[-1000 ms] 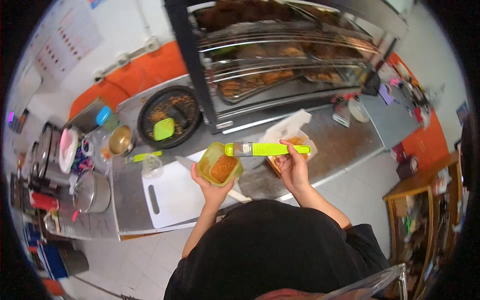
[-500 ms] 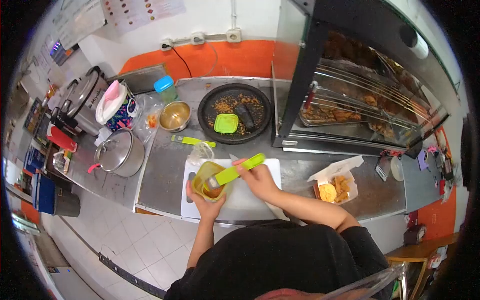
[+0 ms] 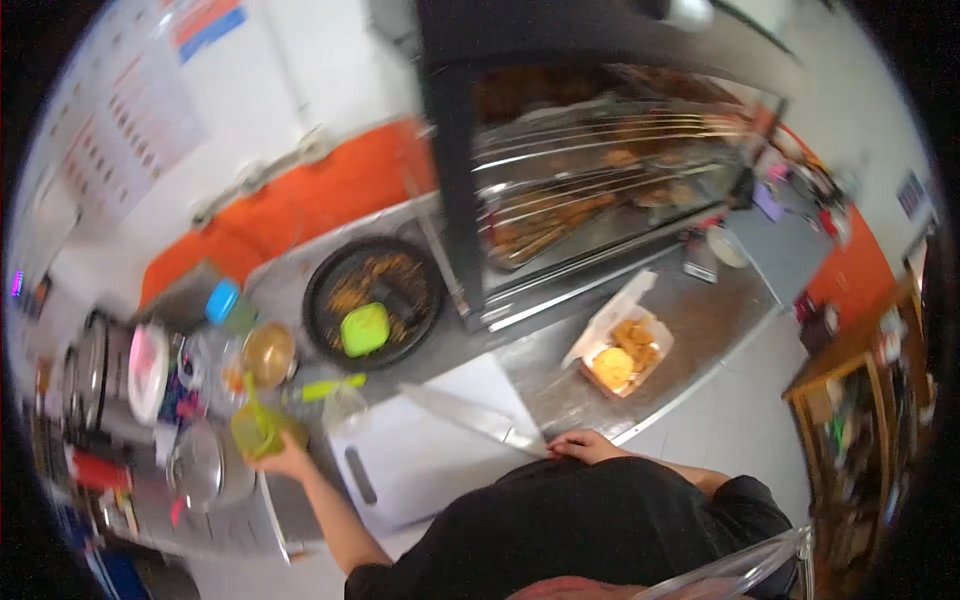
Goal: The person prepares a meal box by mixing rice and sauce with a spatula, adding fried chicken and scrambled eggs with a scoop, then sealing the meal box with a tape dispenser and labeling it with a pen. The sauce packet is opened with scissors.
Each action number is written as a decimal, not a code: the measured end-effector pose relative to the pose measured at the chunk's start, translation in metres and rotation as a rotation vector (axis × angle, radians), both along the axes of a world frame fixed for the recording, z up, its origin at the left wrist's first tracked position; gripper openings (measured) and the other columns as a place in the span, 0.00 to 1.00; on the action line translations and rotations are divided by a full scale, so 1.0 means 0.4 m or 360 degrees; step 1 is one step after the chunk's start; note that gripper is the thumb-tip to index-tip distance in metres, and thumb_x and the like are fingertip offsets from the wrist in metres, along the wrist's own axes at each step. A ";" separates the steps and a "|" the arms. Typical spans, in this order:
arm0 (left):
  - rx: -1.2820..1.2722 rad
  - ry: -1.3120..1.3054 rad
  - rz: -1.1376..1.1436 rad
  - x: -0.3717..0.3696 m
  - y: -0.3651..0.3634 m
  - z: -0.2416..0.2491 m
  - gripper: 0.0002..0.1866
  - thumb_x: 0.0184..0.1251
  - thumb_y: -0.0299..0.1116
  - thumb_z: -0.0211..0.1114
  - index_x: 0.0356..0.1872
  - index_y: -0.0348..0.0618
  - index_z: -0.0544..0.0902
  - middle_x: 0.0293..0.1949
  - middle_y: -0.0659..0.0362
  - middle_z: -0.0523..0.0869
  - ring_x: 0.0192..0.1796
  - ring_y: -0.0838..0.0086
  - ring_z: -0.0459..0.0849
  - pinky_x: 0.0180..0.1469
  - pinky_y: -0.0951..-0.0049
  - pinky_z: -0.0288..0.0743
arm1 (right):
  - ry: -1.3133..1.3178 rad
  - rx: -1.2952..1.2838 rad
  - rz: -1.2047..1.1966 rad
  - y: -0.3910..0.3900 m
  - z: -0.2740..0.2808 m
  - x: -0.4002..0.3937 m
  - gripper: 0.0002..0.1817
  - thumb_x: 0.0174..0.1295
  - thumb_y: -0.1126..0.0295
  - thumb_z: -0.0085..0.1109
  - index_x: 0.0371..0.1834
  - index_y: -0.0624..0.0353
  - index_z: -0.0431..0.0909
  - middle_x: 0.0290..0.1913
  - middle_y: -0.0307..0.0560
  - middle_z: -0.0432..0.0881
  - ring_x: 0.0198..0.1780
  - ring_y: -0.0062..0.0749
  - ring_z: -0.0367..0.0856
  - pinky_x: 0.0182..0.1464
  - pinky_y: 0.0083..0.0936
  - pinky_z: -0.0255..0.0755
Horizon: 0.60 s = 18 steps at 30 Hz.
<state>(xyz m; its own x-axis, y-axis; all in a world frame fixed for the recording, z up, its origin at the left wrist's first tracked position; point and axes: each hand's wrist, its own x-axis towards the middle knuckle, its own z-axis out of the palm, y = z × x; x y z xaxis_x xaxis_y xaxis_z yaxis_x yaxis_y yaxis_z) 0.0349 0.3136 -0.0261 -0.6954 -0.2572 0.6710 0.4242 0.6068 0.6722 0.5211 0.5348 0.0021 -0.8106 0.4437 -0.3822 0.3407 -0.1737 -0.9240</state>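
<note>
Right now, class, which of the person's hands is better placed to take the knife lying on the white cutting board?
Probably the right hand. It rests at the counter edge, touching or nearly touching the knife handle, and looks free. The left hand is stretched far left, gripping the green container.

Green plastic tub (image 3: 258, 432): translucent, small, upright, gripped in left hand (image 3: 287, 460), out over counter's left side near pot. Green spoon handle (image 3: 249, 391) stood up from it. Contents blurred.

Left hand (image 3: 283, 462) stretched far left, gripping, right hand (image 3: 583, 446) resting low, knuckles up
</note>
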 end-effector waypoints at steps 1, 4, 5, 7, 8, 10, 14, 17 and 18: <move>-0.0016 0.0022 -0.0034 -0.023 -0.002 -0.007 0.51 0.36 0.28 0.73 0.60 0.32 0.47 0.56 0.43 0.58 0.57 0.53 0.63 0.63 0.59 0.57 | 0.0047 -0.0275 -0.0379 -0.016 -0.031 0.057 0.11 0.62 0.67 0.51 0.42 0.62 0.76 0.37 0.42 0.79 0.42 0.23 0.74 0.47 0.21 0.66; 0.0226 -0.0291 -0.0035 -0.002 0.029 0.024 0.57 0.37 0.35 0.76 0.61 0.31 0.41 0.56 0.35 0.57 0.55 0.50 0.65 0.59 0.55 0.62 | 0.0076 -0.0352 -0.0523 -0.089 -0.133 0.236 0.10 0.59 0.68 0.53 0.41 0.60 0.76 0.38 0.40 0.78 0.42 0.24 0.74 0.48 0.23 0.67; 0.0677 -0.0676 -0.0300 0.104 0.061 0.147 0.58 0.36 0.41 0.76 0.62 0.31 0.42 0.56 0.32 0.57 0.55 0.49 0.66 0.57 0.53 0.64 | 0.0312 -0.0660 -0.0695 -0.097 -0.361 0.341 0.12 0.56 0.67 0.56 0.40 0.62 0.75 0.40 0.45 0.78 0.44 0.27 0.74 0.49 0.27 0.67; 0.0057 -0.0185 0.0213 0.083 0.060 -0.008 0.52 0.43 0.45 0.72 0.62 0.34 0.46 0.57 0.36 0.59 0.59 0.51 0.63 0.59 0.53 0.60 | 0.0285 -0.0376 -0.0496 -0.100 -0.537 0.420 0.13 0.56 0.66 0.56 0.42 0.62 0.75 0.41 0.46 0.77 0.45 0.29 0.74 0.50 0.28 0.66; 0.0075 -0.0166 0.0052 0.135 0.096 -0.009 0.48 0.48 0.43 0.69 0.62 0.33 0.47 0.59 0.37 0.56 0.61 0.51 0.61 0.61 0.55 0.58 | 0.0193 -0.0138 -0.0240 -0.088 -0.487 0.389 0.15 0.56 0.66 0.55 0.44 0.61 0.74 0.43 0.47 0.77 0.46 0.32 0.73 0.51 0.29 0.65; 0.0094 -0.0136 -0.0153 0.261 0.153 -0.011 0.44 0.52 0.41 0.67 0.62 0.32 0.48 0.61 0.38 0.54 0.62 0.51 0.59 0.63 0.57 0.55 | -0.0045 0.0315 0.0270 0.014 -0.290 0.280 0.17 0.56 0.65 0.54 0.47 0.61 0.73 0.46 0.48 0.75 0.48 0.37 0.72 0.54 0.32 0.63; 0.0160 -0.0302 -0.1224 0.479 0.268 0.062 0.40 0.57 0.35 0.60 0.65 0.37 0.46 0.65 0.44 0.48 0.68 0.57 0.48 0.68 0.57 0.41 | -0.0690 0.1121 0.1335 0.210 0.187 0.230 0.23 0.56 0.62 0.51 0.54 0.61 0.70 0.53 0.52 0.72 0.52 0.47 0.71 0.58 0.37 0.59; 0.0096 -0.0181 -0.1683 0.550 0.321 0.136 0.37 0.58 0.35 0.58 0.65 0.40 0.46 0.67 0.49 0.46 0.69 0.58 0.45 0.68 0.57 0.36 | 0.0749 0.1752 -0.0359 0.361 0.636 0.065 0.31 0.59 0.65 0.53 0.63 0.63 0.52 0.60 0.55 0.62 0.58 0.37 0.64 0.60 0.32 0.59; 0.0071 -0.0119 -0.1869 0.571 0.338 0.158 0.37 0.59 0.36 0.57 0.65 0.41 0.47 0.67 0.49 0.46 0.69 0.59 0.44 0.68 0.58 0.35 | 0.1088 0.1830 -0.0793 0.446 0.730 0.002 0.35 0.55 0.63 0.59 0.62 0.62 0.52 0.61 0.55 0.58 0.60 0.37 0.62 0.61 0.32 0.58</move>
